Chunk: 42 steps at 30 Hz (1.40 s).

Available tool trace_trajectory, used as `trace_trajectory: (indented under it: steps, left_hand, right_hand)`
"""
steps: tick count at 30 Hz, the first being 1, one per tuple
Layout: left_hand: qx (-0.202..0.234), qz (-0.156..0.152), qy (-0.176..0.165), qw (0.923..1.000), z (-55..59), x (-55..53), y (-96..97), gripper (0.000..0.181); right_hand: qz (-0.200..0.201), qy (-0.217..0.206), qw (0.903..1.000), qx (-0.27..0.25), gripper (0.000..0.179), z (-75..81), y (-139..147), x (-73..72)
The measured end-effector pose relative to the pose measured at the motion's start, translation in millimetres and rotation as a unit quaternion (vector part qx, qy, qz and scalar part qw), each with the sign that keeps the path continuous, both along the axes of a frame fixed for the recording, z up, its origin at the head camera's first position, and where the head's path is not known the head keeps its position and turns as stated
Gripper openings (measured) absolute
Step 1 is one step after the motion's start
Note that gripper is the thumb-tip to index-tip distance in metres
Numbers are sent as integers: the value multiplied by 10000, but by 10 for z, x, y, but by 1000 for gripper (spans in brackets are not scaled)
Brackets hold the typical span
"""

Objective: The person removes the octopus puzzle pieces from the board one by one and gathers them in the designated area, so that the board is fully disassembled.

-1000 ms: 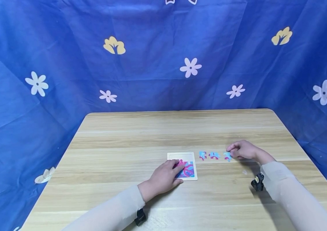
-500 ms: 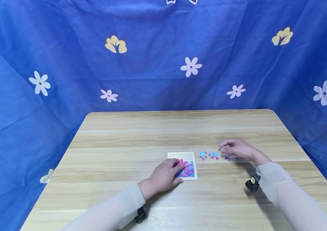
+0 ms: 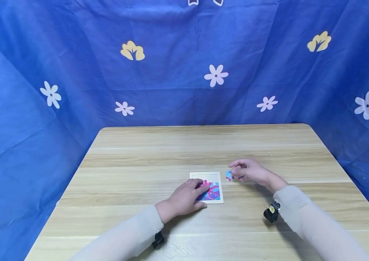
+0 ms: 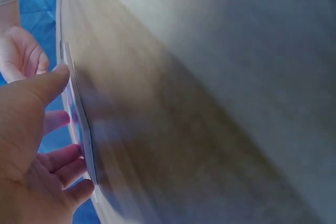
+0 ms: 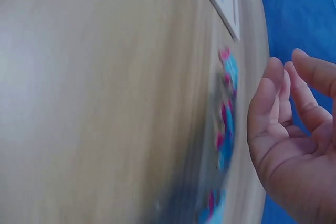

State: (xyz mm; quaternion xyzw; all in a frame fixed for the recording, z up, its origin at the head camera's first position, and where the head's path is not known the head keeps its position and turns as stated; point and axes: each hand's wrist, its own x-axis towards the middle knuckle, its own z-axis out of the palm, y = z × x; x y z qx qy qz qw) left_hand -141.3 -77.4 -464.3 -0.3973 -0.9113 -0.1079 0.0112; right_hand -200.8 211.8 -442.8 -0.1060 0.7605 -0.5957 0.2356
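Observation:
A small white-framed jigsaw tray [image 3: 215, 176] lies flat on the table, its lower part filled with pink, purple and blue pieces. My left hand [image 3: 184, 198] rests on its left side, fingers extended over the picture and thumb at the near edge. Just right of the tray, my right hand [image 3: 252, 172] hovers above a row of loose pieces with its fingers loosely curved. In the right wrist view nothing shows between those fingers. Three blue-and-pink jigsaw pieces lie below it: one near the tray [image 5: 230, 69], a middle piece [image 5: 227, 135] and a far piece [image 5: 214, 211].
The wood-grain table [image 3: 145, 156] has rounded far corners. Blue cloth [image 3: 171, 90] with white and yellow flowers hangs behind it and along both sides. A black wrist camera [image 3: 271, 212] sits under the right sleeve [image 3: 308, 217].
My right hand has travelled left along the row, from the rightmost jigsaw piece to above the pieces nearest the tray. My left hand has stayed on the tray.

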Motion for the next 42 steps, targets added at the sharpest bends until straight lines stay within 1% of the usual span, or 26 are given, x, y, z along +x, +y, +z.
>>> trace_trajectory:
  steps: [3,7,12,18,24,32,36,39,42]
  left_hand:
    - [68,-80,-72,9999,-4,-2,-28,63]
    - [45,-103,-19,9999,-14,1,-76,61]
    - [142,-94,86,9998,-1,14,-156,56]
    - [154,-123,67,9998,-3,29,-255,51]
    - [278,-220,169,9992,6,45,-339,47]
    - [498,-395,274,9976,-18,88,-454,42]
    - [559,-442,364,9968,-38,91,-475,40]
    - [537,-437,347,9970,-47,84,-479,39]
    - [494,-376,229,9978,-48,79,-481,39]
  right_hand:
    - [-24,-124,9998,-170,39,-15,-138,35]
    - [-68,-268,9992,-291,38,-39,-301,78]
    - [-81,-196,9996,-174,35,-71,-461,112]
    - [72,-239,9994,-223,34,-103,-632,137]
    - [223,-307,9992,-110,33,-113,-766,153]
    - [342,-141,9993,42,30,-114,-881,164]
    - [341,48,9991,254,28,-126,-926,169]
    - [299,200,9983,465,26,-147,-960,169]
    - [193,256,9972,681,24,-157,-991,169]
